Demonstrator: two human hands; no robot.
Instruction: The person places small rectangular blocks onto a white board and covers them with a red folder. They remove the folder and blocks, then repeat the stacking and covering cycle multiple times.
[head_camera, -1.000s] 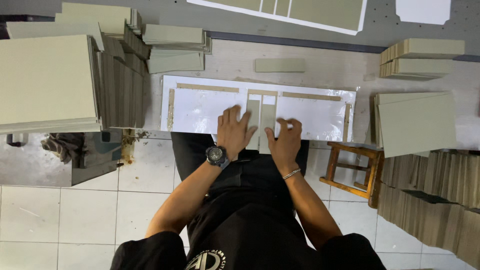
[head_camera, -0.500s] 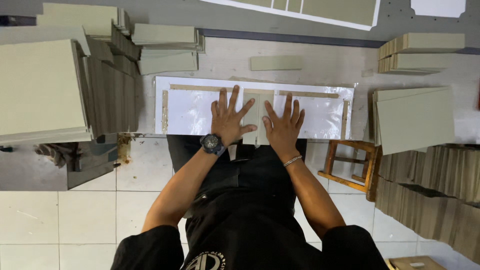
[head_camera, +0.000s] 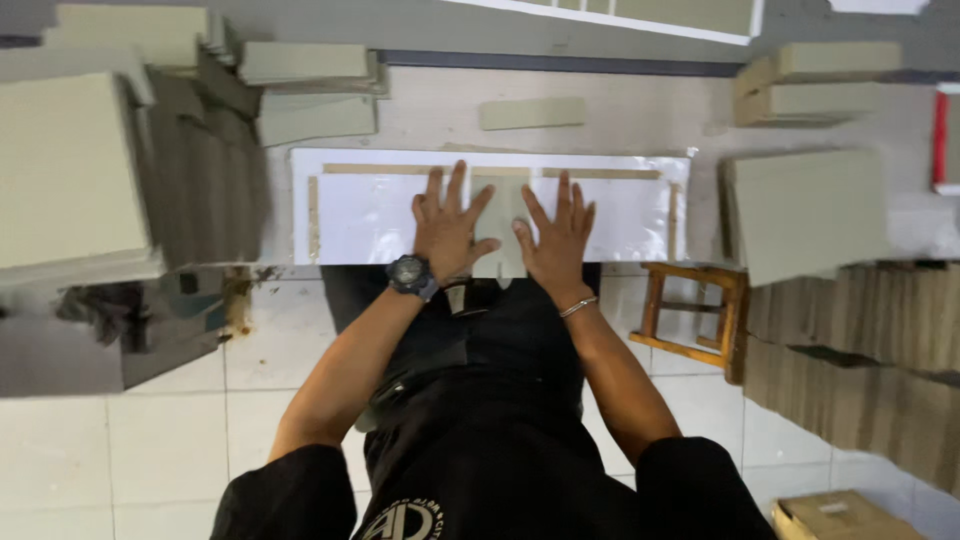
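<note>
Both hands lie flat with fingers spread wide, gripping nothing; the left hand (head_camera: 447, 232) and right hand (head_camera: 555, 240) press on the white sheet (head_camera: 370, 215), either side of a grey card strip (head_camera: 503, 225) at the sheet's middle; the sheet lies on the desk (head_camera: 640, 120)'s near edge; grey board stacks (head_camera: 70, 170) stand left of the sheet; a wooden stool (head_camera: 690, 310) stands below its right end.

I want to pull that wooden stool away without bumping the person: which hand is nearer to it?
Right. The right hand lies flat on the white sheet, closer to the wooden stool; the left hand lies farther away.
</note>
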